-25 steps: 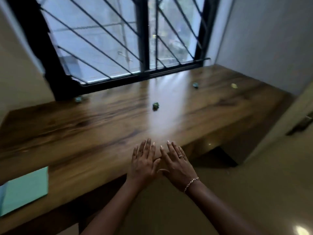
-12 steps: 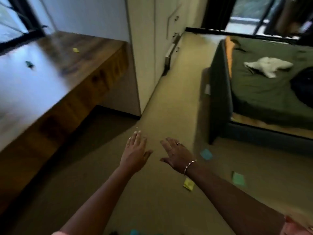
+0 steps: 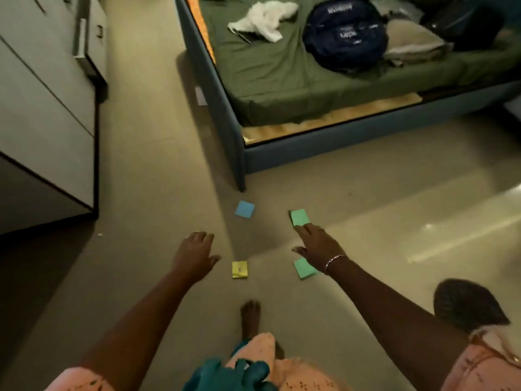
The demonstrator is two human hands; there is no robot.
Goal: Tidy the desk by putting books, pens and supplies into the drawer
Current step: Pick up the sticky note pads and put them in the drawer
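Observation:
Several sticky-note pads lie on the beige floor. A blue pad (image 3: 244, 209) sits near the bed's corner, a green pad (image 3: 299, 217) to its right, a yellow pad (image 3: 239, 269) closer to me, and a second green pad (image 3: 304, 268) partly under my right wrist. My right hand (image 3: 318, 245) reaches out flat, fingertips at the near edge of the far green pad, holding nothing. My left hand (image 3: 196, 253) hovers with fingers apart, left of the yellow pad. The desk and drawer are out of view.
A blue-framed bed (image 3: 239, 153) with a green sheet, a dark backpack (image 3: 344, 32) and a white cloth (image 3: 265, 19) stands ahead on the right. Pale cabinets (image 3: 48, 114) line the left. My bare foot (image 3: 250, 316) stands on the floor below the pads.
My view has swung from the wooden desk by the window down to the floor by the bed. Both hands left the desk edge and now reach over the pads.

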